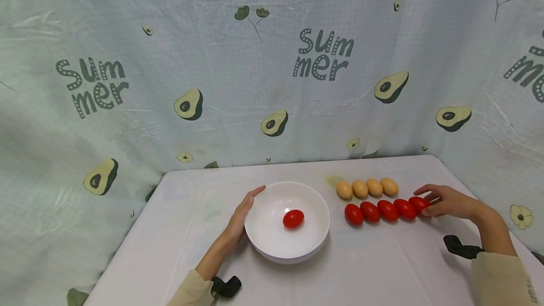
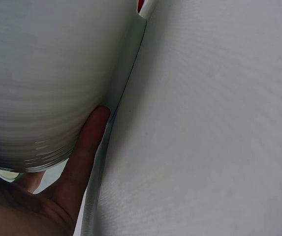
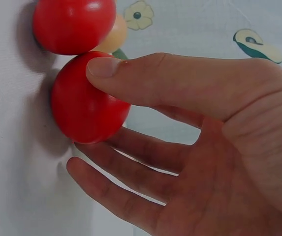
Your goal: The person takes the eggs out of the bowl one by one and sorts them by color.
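Note:
A white bowl (image 1: 263, 249) stands on the table with one red egg (image 1: 293, 219) lying inside. My left hand (image 1: 239, 216) rests along the bowl's left side, fingers extended; in the left wrist view its thumb (image 2: 89, 142) presses the outer wall (image 2: 42, 88). At the right, my right hand (image 1: 451, 202) pinches the end red egg (image 1: 418, 204) of a row. The right wrist view shows the thumb on top of this egg (image 3: 84, 105) and fingers at its far side, while a neighbouring red egg (image 3: 74, 24) touches it.
Several more red eggs (image 1: 387, 210) continue the row leftward. Behind them several tan eggs (image 1: 360, 189) form a second row. A pale cloth (image 1: 229, 140) printed with avocados hangs behind the white table (image 1: 187, 211).

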Available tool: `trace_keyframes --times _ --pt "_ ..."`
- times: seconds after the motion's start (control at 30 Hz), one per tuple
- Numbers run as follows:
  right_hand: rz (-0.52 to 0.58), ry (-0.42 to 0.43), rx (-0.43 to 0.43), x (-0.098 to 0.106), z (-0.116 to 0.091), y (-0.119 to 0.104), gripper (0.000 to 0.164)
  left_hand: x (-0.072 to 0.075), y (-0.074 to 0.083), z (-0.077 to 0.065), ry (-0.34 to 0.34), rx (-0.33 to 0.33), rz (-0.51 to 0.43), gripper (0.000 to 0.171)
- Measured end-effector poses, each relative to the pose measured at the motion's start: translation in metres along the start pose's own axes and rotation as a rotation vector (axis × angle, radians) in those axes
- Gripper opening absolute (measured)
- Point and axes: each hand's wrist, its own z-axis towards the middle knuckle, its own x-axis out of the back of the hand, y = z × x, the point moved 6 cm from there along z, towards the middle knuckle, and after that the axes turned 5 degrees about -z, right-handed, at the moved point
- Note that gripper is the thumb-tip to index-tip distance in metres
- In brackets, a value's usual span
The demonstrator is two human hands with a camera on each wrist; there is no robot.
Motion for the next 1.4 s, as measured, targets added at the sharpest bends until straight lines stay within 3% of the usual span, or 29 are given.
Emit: trace_keyframes --times 0.37,0.63,0.87,1.13,1.4 --pt "-0.137 0.109 -0.043 0.009 -0.002 -0.012 0.063 -0.001 0.001 0.003 -0.007 -0.003 -0.016 0.046" --pt "-0.202 0.229 0.040 0.013 0.000 -0.047 0.052 -0.002 0.003 0.002 -0.010 -0.002 -0.018 0.045" --pt "-0.225 0.281 0.106 0.012 0.001 -0.078 0.044 -0.001 0.002 0.002 -0.009 -0.003 -0.015 0.047" --pt "-0.216 0.281 0.201 0.001 0.006 -0.118 0.036 0.000 0.000 0.003 -0.009 0.000 -0.016 0.047" --pt "-0.152 0.195 0.282 -0.021 0.024 -0.177 0.037 0.001 -0.003 0.002 -0.009 0.006 -0.006 0.048"
